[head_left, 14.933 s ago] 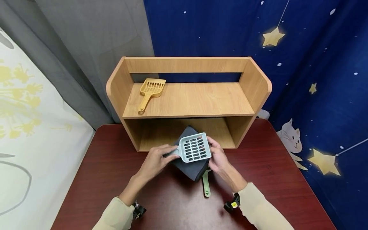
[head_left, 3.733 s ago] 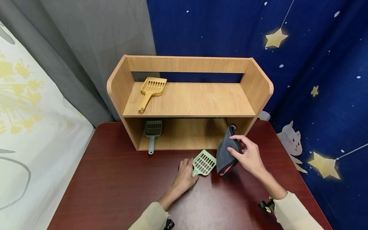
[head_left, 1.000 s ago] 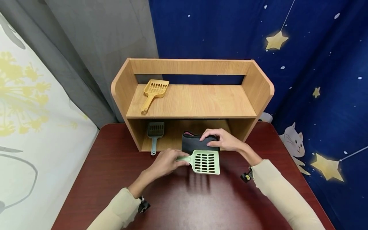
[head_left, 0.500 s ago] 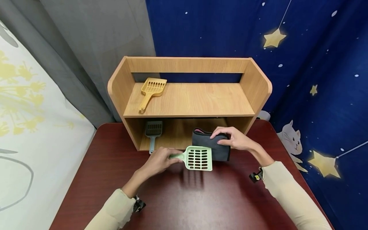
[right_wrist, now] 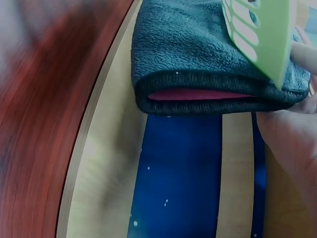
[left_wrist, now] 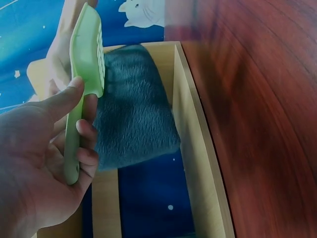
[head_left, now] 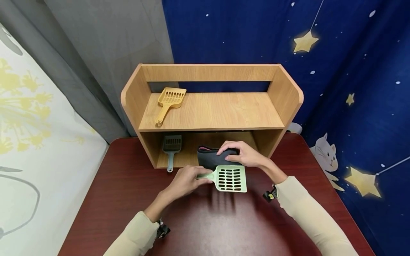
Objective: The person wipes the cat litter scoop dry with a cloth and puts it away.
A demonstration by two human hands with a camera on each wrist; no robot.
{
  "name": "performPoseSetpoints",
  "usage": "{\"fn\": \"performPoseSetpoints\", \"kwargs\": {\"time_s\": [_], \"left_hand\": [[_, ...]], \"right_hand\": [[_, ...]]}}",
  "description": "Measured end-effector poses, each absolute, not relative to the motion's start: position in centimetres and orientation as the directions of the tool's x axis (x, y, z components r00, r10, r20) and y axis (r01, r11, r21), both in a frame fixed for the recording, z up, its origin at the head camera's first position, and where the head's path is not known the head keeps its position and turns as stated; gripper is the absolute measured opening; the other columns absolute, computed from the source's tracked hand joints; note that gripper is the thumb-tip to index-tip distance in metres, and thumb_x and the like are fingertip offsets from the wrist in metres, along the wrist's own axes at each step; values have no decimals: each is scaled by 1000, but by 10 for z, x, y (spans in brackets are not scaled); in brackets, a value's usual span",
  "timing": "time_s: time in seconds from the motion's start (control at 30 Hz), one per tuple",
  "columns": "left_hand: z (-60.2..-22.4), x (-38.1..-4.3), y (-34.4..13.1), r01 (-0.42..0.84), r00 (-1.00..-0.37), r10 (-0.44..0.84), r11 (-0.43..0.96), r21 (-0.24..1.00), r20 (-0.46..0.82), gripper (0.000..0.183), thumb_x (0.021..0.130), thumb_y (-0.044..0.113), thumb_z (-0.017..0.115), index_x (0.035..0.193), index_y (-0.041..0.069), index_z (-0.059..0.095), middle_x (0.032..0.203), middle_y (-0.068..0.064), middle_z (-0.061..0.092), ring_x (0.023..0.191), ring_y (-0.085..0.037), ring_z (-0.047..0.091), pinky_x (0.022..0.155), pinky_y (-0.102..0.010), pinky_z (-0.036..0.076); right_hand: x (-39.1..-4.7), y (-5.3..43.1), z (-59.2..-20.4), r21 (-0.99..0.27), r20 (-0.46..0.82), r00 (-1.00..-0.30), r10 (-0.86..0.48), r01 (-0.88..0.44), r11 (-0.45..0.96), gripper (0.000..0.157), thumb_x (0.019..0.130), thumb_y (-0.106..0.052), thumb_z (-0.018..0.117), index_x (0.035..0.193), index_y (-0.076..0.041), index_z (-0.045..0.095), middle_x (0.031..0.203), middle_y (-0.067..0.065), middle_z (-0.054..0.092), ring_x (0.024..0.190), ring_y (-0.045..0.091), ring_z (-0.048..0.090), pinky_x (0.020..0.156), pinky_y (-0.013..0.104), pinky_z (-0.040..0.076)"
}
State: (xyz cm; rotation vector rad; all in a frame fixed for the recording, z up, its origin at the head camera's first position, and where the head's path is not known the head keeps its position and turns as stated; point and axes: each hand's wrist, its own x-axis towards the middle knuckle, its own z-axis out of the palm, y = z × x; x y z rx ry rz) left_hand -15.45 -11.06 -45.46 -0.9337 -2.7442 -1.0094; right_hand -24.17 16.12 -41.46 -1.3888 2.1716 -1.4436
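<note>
My left hand [head_left: 185, 180] grips a light green litter scoop [head_left: 231, 178] by its handle, the slotted head pointing right, raised above the table. In the left wrist view the thumb lies on the scoop's handle [left_wrist: 73, 148] and fingers curl round it. My right hand [head_left: 245, 153] pinches a folded dark grey cloth [head_left: 209, 158] with a pink inside, just behind the scoop's head. In the right wrist view the cloth [right_wrist: 183, 44] shows its black-edged fold near the green scoop [right_wrist: 272, 34]. Part of the cloth is hidden by the scoop and the hands.
A wooden two-tier shelf [head_left: 211, 110] stands at the back of the dark red table [head_left: 128, 199]. On its upper board lies a yellow litter scoop [head_left: 171, 99]. A grey-blue litter scoop [head_left: 171, 147] lies at the lower left, its handle jutting past the front edge.
Over the earlier frames, the grey-blue scoop went from my left hand to the lower shelf, and my left hand took up the green scoop. Lately the cloth has slid left and right along the scoop.
</note>
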Motion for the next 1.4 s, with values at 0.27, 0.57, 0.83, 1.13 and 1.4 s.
{"fn": "performPoseSetpoints", "kwargs": {"time_s": [0.27,0.57,0.83,1.13,1.4], "left_hand": [[-459,-153,-115,541,-832,498,630,556,244,30,91,30,83,120,23,82,100,9,78,71,0,55,61,-22,44],[-461,-153,-127,532,-844,461,654,539,273,30,89,29,85,118,23,83,111,7,80,84,-4,68,64,-27,50],[-464,-154,-134,529,-845,454,638,560,282,32,89,24,85,120,15,82,111,2,80,91,-11,73,70,-31,54],[-468,-156,-138,502,-863,391,605,617,319,34,88,15,86,120,4,80,110,-6,81,96,-18,76,77,-36,58],[-469,-156,-129,484,-872,352,516,707,340,38,87,11,87,122,0,78,109,-10,80,92,-17,74,76,-31,58]], "right_hand": [[-244,172,-426,-801,273,-583,-765,-578,154,27,93,12,70,116,-1,75,112,12,72,107,22,64,97,27,48],[-248,207,-432,-804,262,-613,-745,-566,183,28,96,2,73,120,-12,76,115,6,72,110,21,64,99,27,47],[-248,223,-437,-832,241,-695,-678,-507,224,28,97,1,73,123,-10,75,120,10,72,114,18,62,100,26,46],[-229,224,-441,-974,119,-887,-447,-191,119,36,96,1,73,131,1,68,130,7,69,118,13,62,96,23,51],[-212,211,-451,-958,0,-917,-398,114,-264,37,101,7,61,137,-5,64,131,5,65,113,17,69,89,32,60]]}}
